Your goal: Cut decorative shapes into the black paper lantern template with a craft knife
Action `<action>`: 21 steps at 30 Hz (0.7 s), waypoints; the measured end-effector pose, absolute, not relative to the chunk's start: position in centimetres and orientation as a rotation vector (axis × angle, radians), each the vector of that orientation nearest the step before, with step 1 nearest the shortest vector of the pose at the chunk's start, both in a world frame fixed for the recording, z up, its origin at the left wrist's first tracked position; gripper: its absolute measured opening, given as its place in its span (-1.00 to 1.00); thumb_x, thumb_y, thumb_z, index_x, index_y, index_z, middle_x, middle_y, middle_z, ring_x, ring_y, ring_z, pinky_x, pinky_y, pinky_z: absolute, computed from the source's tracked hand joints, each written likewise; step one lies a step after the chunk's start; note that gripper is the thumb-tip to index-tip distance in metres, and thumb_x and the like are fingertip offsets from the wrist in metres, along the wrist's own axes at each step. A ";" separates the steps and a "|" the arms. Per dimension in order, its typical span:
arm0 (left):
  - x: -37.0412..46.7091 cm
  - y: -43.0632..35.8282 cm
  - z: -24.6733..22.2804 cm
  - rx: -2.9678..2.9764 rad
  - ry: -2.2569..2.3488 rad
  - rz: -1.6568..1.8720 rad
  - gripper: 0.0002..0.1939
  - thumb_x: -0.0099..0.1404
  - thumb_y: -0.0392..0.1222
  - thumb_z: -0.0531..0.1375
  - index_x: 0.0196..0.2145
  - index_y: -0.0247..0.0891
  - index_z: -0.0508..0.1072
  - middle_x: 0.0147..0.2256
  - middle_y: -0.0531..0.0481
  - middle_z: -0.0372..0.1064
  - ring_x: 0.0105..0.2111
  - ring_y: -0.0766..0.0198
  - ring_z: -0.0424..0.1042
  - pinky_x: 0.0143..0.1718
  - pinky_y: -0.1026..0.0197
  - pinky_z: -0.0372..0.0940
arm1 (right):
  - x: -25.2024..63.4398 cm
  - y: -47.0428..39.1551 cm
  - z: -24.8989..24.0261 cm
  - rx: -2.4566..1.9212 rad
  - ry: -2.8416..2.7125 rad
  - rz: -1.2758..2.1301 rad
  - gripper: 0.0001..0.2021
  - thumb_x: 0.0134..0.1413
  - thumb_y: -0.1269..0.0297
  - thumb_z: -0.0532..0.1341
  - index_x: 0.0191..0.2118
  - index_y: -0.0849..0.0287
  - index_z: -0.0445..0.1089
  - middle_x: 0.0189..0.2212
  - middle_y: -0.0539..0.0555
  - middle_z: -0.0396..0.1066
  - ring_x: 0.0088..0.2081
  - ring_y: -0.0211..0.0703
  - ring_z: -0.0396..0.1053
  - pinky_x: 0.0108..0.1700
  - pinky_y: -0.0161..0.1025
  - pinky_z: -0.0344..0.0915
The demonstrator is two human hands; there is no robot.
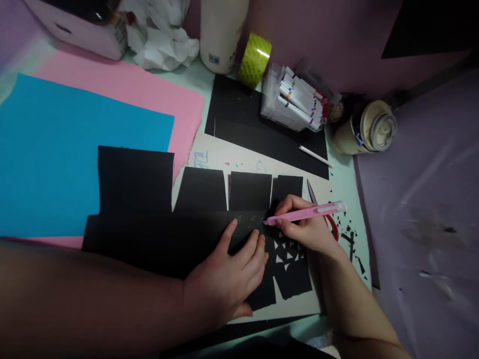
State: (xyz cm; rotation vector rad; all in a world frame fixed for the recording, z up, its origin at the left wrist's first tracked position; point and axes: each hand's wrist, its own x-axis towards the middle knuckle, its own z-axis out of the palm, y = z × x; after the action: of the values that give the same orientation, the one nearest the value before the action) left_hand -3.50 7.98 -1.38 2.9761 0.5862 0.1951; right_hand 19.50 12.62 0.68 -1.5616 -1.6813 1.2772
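Pressure from the left hand (224, 273), spread and grasping nothing, should pin the notched black card (149, 239) flat on the white sheet (243, 158); the right hand (310, 227), pinching the pink cutter (307, 213), does best with light strokes clear of those fingertips (256, 233).

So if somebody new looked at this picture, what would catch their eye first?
Probably the big bright blue sheet at the left, lying over pink paper. Next, right of centre, the pink craft knife in the right hand, its tip at the notched black paper on which the left hand rests. Small triangular cutouts show just below the knife hand.
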 end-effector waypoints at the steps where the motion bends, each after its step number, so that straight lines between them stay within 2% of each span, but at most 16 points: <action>1: -3.5 8.0 -1.4 2.976 0.583 0.193 -0.20 0.21 0.41 0.10 0.18 -0.25 0.35 0.21 -0.28 0.23 0.24 -0.13 0.04 0.18 -0.45 0.00 | 19.5 12.6 0.7 -1.561 -1.679 1.281 -0.91 -0.04 0.44 0.28 -0.41 0.15 0.35 -0.46 -0.03 0.42 -0.43 -0.29 0.35 -0.44 -0.36 0.24; 21: -3.6 7.9 -1.3 2.969 0.579 0.179 -0.21 0.25 0.39 0.06 0.19 -0.27 0.33 0.22 -0.28 0.21 0.25 -0.12 0.04 0.19 -0.46 -0.03 | 19.2 12.6 0.7 -1.544 -1.668 1.294 -0.92 -0.02 0.42 0.28 -0.41 0.16 0.35 -0.46 -0.01 0.44 -0.46 -0.30 0.34 -0.46 -0.37 0.23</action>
State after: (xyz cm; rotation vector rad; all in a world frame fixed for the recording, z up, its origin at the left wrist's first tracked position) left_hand -3.55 7.89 -1.31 2.9688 0.5787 0.1795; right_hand 19.23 12.61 0.70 -1.5442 -1.6678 1.2942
